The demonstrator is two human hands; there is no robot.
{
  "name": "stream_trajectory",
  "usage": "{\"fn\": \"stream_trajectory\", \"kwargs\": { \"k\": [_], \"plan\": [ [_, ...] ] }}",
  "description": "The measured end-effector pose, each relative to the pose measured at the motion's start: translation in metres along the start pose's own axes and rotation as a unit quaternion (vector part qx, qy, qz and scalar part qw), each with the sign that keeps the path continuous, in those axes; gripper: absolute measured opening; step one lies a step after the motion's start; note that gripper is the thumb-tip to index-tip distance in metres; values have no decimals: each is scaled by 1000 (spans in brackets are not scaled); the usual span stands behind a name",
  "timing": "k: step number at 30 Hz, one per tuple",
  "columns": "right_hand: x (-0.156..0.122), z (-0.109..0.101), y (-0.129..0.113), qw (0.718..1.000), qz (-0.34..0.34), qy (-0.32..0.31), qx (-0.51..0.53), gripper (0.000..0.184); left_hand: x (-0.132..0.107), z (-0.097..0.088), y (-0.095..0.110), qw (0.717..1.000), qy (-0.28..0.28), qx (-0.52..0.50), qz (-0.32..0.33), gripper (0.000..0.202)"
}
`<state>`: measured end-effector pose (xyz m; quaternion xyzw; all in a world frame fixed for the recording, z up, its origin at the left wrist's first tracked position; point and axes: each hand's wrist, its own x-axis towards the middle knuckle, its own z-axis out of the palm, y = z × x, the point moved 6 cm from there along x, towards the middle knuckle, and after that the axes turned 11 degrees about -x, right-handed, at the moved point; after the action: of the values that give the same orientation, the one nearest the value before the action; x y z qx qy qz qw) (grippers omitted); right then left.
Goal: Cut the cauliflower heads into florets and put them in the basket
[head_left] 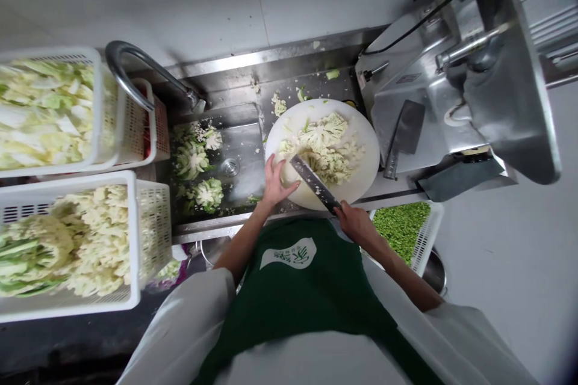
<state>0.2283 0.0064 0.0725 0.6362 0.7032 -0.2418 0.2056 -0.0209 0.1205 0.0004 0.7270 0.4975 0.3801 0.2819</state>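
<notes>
My right hand (354,221) grips the handle of a cleaver (316,183), its blade seen nearly edge-on and pointing up and left over the round white cutting board (368,165). At the board's left edge, my left hand (276,183) curves around a pale cauliflower piece (289,174), thumb below and fingers above. The blade's tip end is against or just over this piece; I cannot tell which. Cut cauliflower florets (327,138) lie heaped in the middle of the board, beyond the blade.
Cauliflower trimmings (208,194) lie in the sink (241,132) under a curved faucet (139,69). White baskets of cauliflower (132,240) and chopped cabbage (97,114) stand left. A second cleaver (409,129) rests on the slicing machine (506,84) at right. Chopped greens (400,228) sit below.
</notes>
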Motion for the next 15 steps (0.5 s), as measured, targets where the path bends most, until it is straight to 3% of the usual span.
{"fn": "stream_trajectory", "kwargs": {
  "k": [2,4,8,11,15],
  "plan": [
    [-17,4,26,996,60,38,44,32,24,14,1,998,-59,19,7,104],
    [-33,11,55,983,129,81,98,33,40,29,5,991,-126,24,27,106],
    [-60,36,108,937,216,153,227,36,38,50,29,978,-193,17,80,103],
    [-72,72,129,891,234,134,366,43,27,59,48,979,-184,43,73,108],
    [-71,120,126,803,203,71,556,56,32,79,65,975,-198,92,44,106]
  ]
}}
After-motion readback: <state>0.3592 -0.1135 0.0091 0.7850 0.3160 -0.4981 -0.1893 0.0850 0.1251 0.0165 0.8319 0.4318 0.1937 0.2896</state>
